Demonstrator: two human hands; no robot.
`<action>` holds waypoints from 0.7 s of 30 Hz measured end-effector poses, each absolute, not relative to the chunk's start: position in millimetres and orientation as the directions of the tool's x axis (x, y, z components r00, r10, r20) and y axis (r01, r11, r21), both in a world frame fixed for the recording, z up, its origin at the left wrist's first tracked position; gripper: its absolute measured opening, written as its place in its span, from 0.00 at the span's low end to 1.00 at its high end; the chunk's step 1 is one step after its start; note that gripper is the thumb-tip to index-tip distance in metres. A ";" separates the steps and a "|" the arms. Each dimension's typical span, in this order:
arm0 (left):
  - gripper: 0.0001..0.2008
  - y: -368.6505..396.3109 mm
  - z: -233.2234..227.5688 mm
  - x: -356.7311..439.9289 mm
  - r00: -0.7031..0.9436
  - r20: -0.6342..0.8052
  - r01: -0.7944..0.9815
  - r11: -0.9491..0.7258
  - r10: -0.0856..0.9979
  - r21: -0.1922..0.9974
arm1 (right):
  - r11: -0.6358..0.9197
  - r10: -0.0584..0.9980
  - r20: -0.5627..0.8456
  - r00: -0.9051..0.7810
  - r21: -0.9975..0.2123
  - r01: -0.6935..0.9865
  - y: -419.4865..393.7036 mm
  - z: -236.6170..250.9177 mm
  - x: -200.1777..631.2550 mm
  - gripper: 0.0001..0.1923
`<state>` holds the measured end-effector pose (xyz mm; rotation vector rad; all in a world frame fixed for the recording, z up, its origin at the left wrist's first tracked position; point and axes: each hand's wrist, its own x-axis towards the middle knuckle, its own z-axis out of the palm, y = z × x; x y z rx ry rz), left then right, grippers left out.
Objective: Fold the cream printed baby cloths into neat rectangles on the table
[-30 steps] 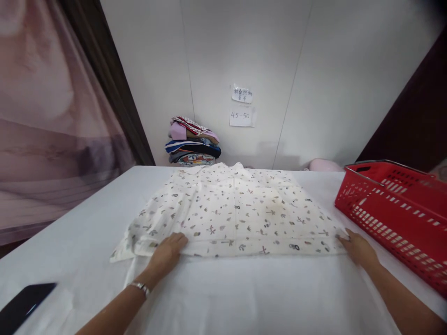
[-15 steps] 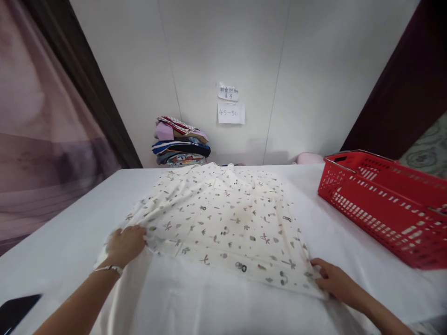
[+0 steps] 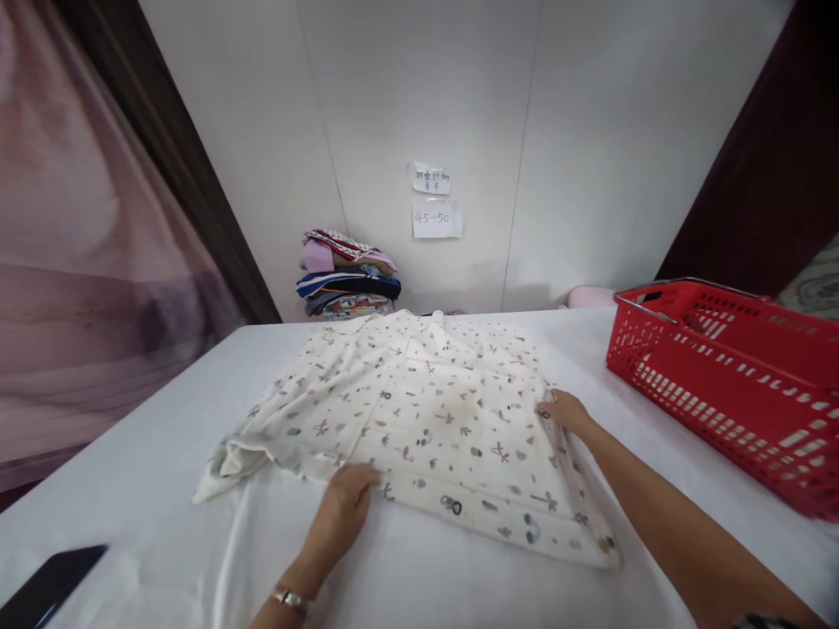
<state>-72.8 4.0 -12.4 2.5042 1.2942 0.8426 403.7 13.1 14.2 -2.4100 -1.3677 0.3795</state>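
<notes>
The garment [image 3: 419,428], white with a small print, lies spread flat on the bench [image 3: 131,454], its collar toward the wall. The left hand [image 3: 347,507] rests on the near hem, fingers flat and open, gripping nothing. The right hand [image 3: 567,411] lies open on the right edge, pressing the cloth down.

Risk: the left corner is bunched and partly turned under; any fold made over it would likely set in a crease. The cloth could also slide on the bench cover if one hand pushes while the other lifts.

A red basket [image 3: 727,384] stands to the right, apart from the garment. A clothes stack [image 3: 347,284] sits against the wall. A phone [image 3: 45,585] lies at the near left.
</notes>
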 end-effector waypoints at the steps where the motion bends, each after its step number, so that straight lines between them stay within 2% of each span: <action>1: 0.14 -0.9 -12.7 -66.4 0.452 0.412 0.670 -0.606 0.791 0.429 | -0.496 0.851 -0.070 0.521 -0.436 0.751 19.7 14.2 404.8 0.19; 5: 0.13 -12.2 -11.9 -50.5 0.437 0.432 0.630 -0.611 0.789 0.479 | -0.572 0.791 -0.121 0.600 -0.493 0.655 29.8 14.4 410.5 0.20; 8: 0.12 -13.5 -11.0 -45.9 0.407 0.420 0.604 -0.584 0.811 0.542 | -0.565 0.778 -0.125 0.616 -0.569 0.598 28.4 19.1 410.2 0.18; 11: 0.12 -12.2 -7.8 -41.2 0.359 0.376 0.553 -0.520 0.854 0.651 | -0.504 0.789 -0.087 0.609 -0.658 0.559 20.3 33.9 388.9 0.18; 14: 0.11 -9.9 1.6 -31.3 0.309 0.282 0.460 -0.402 0.908 0.791 | -0.353 0.856 0.006 0.518 -0.724 0.592 -5.2 51.6 330.7 0.17; 16: 0.11 -7.8 11.8 -22.2 0.242 0.183 0.369 -0.265 0.953 0.891 | -0.055 0.983 0.073 0.166 -0.751 0.659 -34.6 55.7 277.0 0.16; 17: 0.13 -6.5 17.5 -17.4 0.200 0.130 0.314 -0.189 0.971 0.931 | 0.099 0.995 0.072 -0.069 -0.733 0.673 -51.5 54.0 250.4 0.15; 18: 0.16 -5.3 23.1 -12.8 0.155 0.083 0.262 -0.122 0.984 0.957 | 0.233 0.950 0.020 -0.310 -0.706 0.669 -68.5 49.9 226.5 0.14; 19: 0.18 -4.3 28.3 -8.3 0.111 0.053 0.227 -0.077 0.992 0.971 | 0.341 0.857 -0.048 -0.513 -0.694 0.634 -84.5 43.9 206.8 0.14; 20: 0.20 -3.9 32.7 -4.1 0.069 0.052 0.221 -0.066 0.996 0.973 | 0.383 0.762 -0.123 -0.636 -0.706 0.596 -98.4 36.9 192.3 0.17; 21: 0.21 -4.2 36.2 0.0 0.043 0.089 0.251 -0.097 0.995 0.963 | 0.373 0.698 -0.195 -0.690 -0.723 0.582 -109.4 29.5 183.5 0.20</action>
